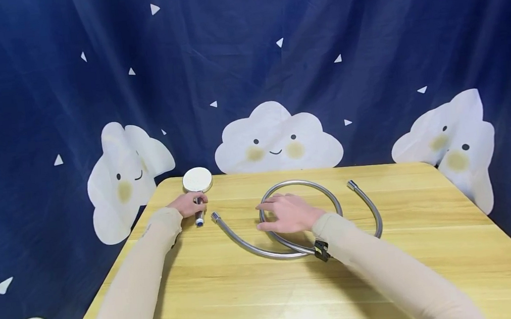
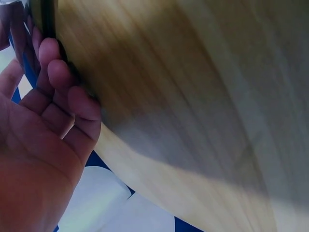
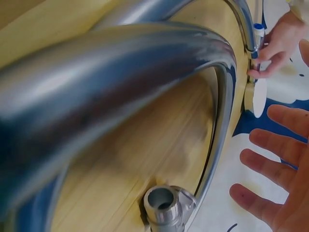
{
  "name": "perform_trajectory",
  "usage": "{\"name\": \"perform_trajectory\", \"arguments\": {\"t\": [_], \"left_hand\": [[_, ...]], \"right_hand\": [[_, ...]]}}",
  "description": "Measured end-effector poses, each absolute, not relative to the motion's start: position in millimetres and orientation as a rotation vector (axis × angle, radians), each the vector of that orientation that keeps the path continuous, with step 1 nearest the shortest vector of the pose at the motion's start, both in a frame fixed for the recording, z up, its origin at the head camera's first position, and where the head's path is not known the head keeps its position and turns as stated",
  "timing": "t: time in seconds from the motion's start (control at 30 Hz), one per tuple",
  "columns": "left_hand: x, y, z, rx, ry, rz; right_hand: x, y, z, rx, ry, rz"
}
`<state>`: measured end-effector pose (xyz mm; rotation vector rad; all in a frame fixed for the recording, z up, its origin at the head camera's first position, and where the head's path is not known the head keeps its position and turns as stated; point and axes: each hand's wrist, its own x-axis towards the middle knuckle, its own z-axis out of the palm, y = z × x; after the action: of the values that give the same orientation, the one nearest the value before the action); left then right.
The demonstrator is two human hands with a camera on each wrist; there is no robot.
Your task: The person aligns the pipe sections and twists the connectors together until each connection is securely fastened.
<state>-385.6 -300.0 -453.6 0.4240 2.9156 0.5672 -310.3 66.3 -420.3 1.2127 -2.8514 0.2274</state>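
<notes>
A handheld shower head (image 1: 197, 180) with a round white face and chrome handle lies at the back left of the table. My left hand (image 1: 189, 205) holds its handle between thumb and fingers; the handle's blue-tipped end (image 3: 259, 30) also shows in the right wrist view. A coiled metal shower hose (image 1: 331, 193) lies in the middle, its two ends pointing left and back right. Over the left side of its loop is my right hand (image 1: 289, 212), fingers spread and holding nothing. Inside the loop stands a chrome fitting (image 3: 164, 208) with a round opening, hidden behind the right hand in the head view.
The wooden table (image 1: 230, 293) reaches back to a dark blue curtain (image 1: 236, 39) printed with white clouds and triangles. One hose end (image 1: 216, 216) lies just right of the shower handle, the other end (image 1: 352, 184) near the back right.
</notes>
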Motion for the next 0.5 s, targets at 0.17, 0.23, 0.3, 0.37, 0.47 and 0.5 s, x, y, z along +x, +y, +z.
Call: {"name": "perform_trajectory", "arguments": {"t": [0.17, 0.23, 0.3, 0.37, 0.47, 0.5], "left_hand": [[-385, -299, -451, 0.422, 2.915, 0.576], [-384, -298, -450, 0.422, 2.912, 0.580], [-383, -298, -450, 0.419, 2.911, 0.578], [-382, -297, -449, 0.404, 2.910, 0.578], [-381, -295, -449, 0.382, 2.906, 0.589], [-381, -295, -449, 0.379, 2.905, 0.593]], "right_hand": [[-314, 58, -423, 1.229, -2.862, 0.198], [-314, 55, -424, 1.239, -2.870, 0.191], [-314, 51, -424, 1.243, -2.881, 0.180], [-313, 47, -424, 1.255, -2.885, 0.165], [-312, 42, -425, 1.275, -2.881, 0.154], [-312, 40, -425, 1.282, -2.876, 0.150]]}}
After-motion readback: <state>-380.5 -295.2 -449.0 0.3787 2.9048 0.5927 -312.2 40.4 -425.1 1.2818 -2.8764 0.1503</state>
